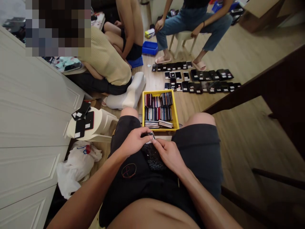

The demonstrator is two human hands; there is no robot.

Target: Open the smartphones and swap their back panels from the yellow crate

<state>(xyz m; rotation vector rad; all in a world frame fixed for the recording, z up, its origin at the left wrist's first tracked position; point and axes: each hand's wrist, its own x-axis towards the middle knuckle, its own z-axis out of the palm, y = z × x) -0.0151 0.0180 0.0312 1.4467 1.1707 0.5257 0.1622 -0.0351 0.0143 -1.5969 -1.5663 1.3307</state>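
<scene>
My left hand [135, 140] and my right hand [169, 154] meet above my lap, both closed with fingertips pinching a small dark object [151, 135] with a pale, shiny edge. Fingers cover much of it, so its kind cannot be made out. Just below it, between the hands, lies a glossy black speckled piece [153, 157]; whether the two are joined is unclear. A yellow crate [176, 119] stands right beyond my hands, between my knees. Thin phones [158, 114] are packed in it, mostly on edge in rows, with some stacked flat at the near end.
Several dark phones [89, 120] lie on a white stool [102, 122] at left, above a white plastic bag [75, 165]. Rows of labelled phones [197, 75] cover the floor ahead. Seated people are nearby, beside a blue bin [150, 47]. Dark furniture [274, 76] stands at right.
</scene>
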